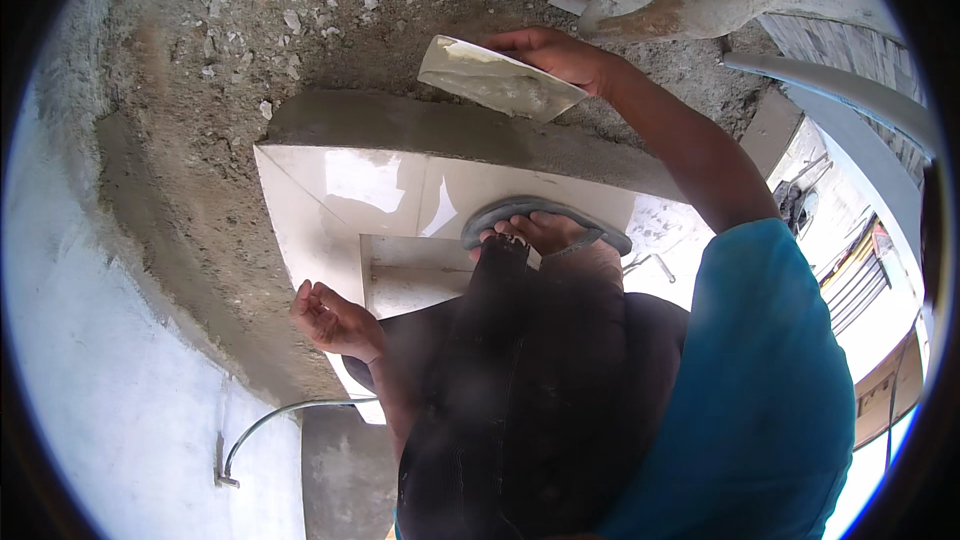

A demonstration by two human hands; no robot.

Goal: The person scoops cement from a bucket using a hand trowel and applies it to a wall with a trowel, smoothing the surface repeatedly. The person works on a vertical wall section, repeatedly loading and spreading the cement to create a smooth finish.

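Observation:
My right hand (553, 52) reaches far forward and grips the back edge of a thin, pale rectangular tile piece (497, 85). Wet grey mortar coats the side of it that shows. Beneath and beside it runs a smooth band of fresh mortar (400, 125) along the edge of a cream tiled surface (300, 175). Off to the left, my left hand (336, 322) is raised with its fingers loosely bent and nothing visible in them. My sandalled foot (548, 232) stands on the tiles between the hands.
Rough concrete strewn with chips (300, 0) lies ahead. A white ceramic fixture (690, 0) juts in at the upper right. A pale blue wall (110, 340) with a flexible hose (270, 420) stands left. A rectangular recess (410, 265) sits in the tiling. Tools (850, 280) lie right.

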